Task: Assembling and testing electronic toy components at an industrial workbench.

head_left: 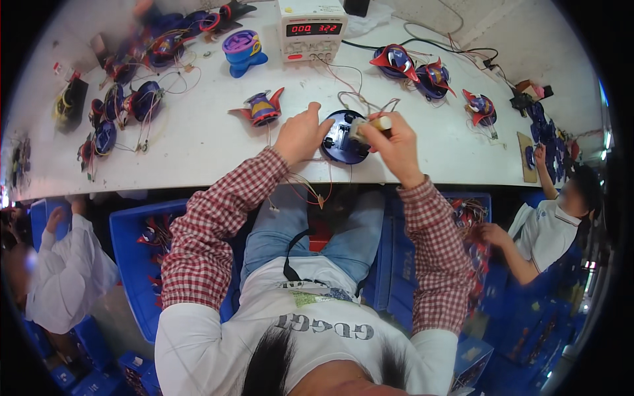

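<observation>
Blue round shell (342, 142) lies flat under left hand (300, 135); right hand (396, 146) fingers pinch a tool (371, 125) lying crosswise.

1 power supply (311, 30), 3 red-winged shells at right (395, 61), 2 hands (300, 135).

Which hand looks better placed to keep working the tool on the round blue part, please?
Probably the right hand: it holds a pale-handled tool right over the round blue part. The left hand rests on the part's left rim, steadying it on the white table.
</observation>
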A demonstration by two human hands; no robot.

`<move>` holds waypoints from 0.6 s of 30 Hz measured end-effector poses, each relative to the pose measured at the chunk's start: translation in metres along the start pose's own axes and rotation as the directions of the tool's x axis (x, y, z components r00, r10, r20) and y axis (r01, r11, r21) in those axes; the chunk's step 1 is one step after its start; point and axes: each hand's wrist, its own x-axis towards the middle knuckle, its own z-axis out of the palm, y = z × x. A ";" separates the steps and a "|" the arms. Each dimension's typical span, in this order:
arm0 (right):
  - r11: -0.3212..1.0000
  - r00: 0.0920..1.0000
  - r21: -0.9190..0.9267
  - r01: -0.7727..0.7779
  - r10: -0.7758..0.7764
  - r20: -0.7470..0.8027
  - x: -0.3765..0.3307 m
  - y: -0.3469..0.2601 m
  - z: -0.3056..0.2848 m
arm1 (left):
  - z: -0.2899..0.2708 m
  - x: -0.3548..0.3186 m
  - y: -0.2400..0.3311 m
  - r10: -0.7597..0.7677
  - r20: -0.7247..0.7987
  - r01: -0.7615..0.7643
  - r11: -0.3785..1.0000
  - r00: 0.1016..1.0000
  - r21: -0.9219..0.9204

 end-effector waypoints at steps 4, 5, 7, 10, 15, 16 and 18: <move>0.938 0.970 -0.253 0.238 -0.240 0.021 -0.004 0.017 0.023 | 0.011 0.005 -0.003 -0.162 0.183 0.158 0.987 0.970 0.037; 0.926 0.966 -0.282 0.252 -0.259 0.011 -0.005 0.018 0.026 | 0.012 0.005 -0.002 -0.167 0.166 0.165 0.986 0.972 0.023; 0.898 0.955 -0.341 0.277 -0.297 -0.008 -0.008 0.020 0.030 | 0.015 0.005 -0.002 -0.175 0.132 0.177 0.984 0.976 -0.004; 0.863 0.946 -0.410 0.296 -0.325 -0.003 -0.012 0.018 0.036 | 0.018 0.003 -0.003 -0.177 0.105 0.182 0.983 0.979 -0.037; 0.800 0.937 -0.509 0.317 -0.347 0.039 -0.014 0.015 0.039 | 0.023 0.001 -0.005 -0.173 0.075 0.180 0.980 0.982 -0.088; 0.804 0.938 -0.503 0.317 -0.345 0.040 -0.014 0.014 0.039 | 0.022 0.001 -0.006 -0.170 0.072 0.177 0.979 0.983 -0.096; 0.812 0.939 -0.490 0.317 -0.341 0.042 -0.014 0.012 0.039 | 0.021 0.001 -0.006 -0.166 0.067 0.173 0.979 0.984 -0.112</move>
